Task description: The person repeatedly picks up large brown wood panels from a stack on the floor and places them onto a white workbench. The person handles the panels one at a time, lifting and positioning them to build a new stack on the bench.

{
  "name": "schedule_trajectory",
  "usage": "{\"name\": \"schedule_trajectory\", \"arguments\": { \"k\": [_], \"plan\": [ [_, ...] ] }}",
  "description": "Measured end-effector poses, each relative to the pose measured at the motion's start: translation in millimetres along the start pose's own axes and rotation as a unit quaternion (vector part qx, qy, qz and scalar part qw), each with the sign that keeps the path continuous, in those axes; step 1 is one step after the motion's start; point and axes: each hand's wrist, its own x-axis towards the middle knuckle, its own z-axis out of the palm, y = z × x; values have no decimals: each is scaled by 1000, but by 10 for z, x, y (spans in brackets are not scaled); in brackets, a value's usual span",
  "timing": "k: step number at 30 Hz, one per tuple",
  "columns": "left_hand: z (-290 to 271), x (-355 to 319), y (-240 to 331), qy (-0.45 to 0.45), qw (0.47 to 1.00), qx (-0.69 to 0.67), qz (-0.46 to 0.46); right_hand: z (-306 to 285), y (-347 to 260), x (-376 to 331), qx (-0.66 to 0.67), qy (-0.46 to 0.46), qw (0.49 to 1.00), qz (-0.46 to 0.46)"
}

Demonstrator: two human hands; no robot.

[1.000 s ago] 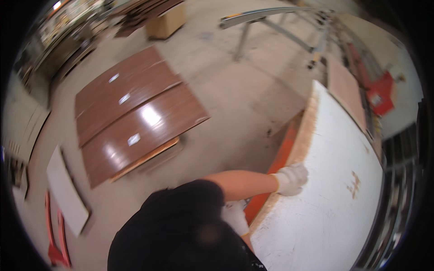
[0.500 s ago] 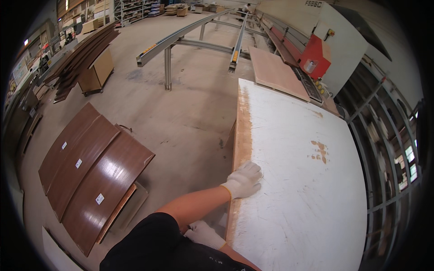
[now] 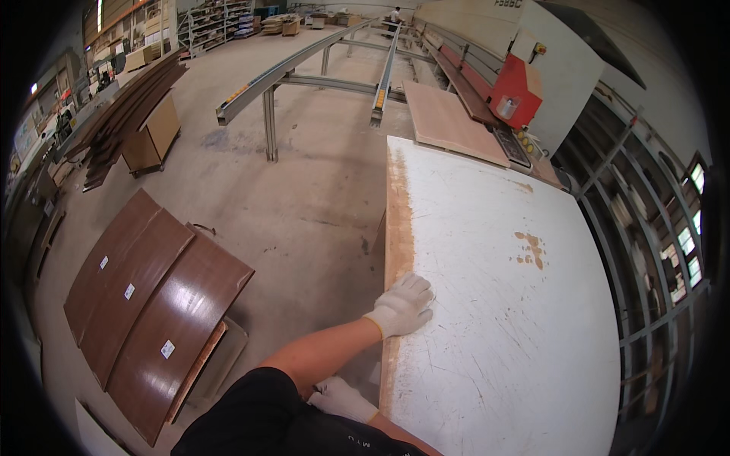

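Observation:
My left hand, in a white knit glove, lies over the left edge of a big white-topped table. Its palm side is down and its fingers rest on the scratched surface, holding nothing that shows. Lower down, beneath my left forearm, is my right hand, also gloved, with its forearm coming in from the lower right. Those fingers look curled close to my black shirt; whatever they may hold is hidden. Bare wood shows along the worn edge strip of the table.
Glossy brown curved panels are stacked at the left. A wood board lies beyond the table, beside a large machine with a red guard. Metal roller rails stand ahead, dark planks at far left, a metal rack at right.
The view has shifted slightly, so the table and rails sit a little further left in it. Both hands keep nearly the same places and poses.

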Motion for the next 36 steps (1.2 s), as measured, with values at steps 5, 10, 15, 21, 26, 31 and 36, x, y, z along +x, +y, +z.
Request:
{"name": "schedule_trajectory", "arguments": {
  "k": [5,10,15,21,26,31,36],
  "plan": [
    [6,-1,-1,8,1000,-7,1,-9,-50,-35,26,7,1000,-12],
    [46,1,-24,20,1000,4,13,-54,-156,-89,53,-3,999,0],
    [78,5,-44,26,999,10,19,-67,-174,-119,59,4,998,-15],
    [86,13,-61,31,999,11,31,-4,-35,-35,40,3,999,-21],
    [77,23,-60,35,999,13,36,22,45,30,-4,6,1000,-12],
    [45,19,-36,22,999,9,25,13,-12,-1,-3,4,1000,5],
    [11,22,-23,1,1000,17,20,-9,-93,-38,-14,23,1000,2]
  ]
}}
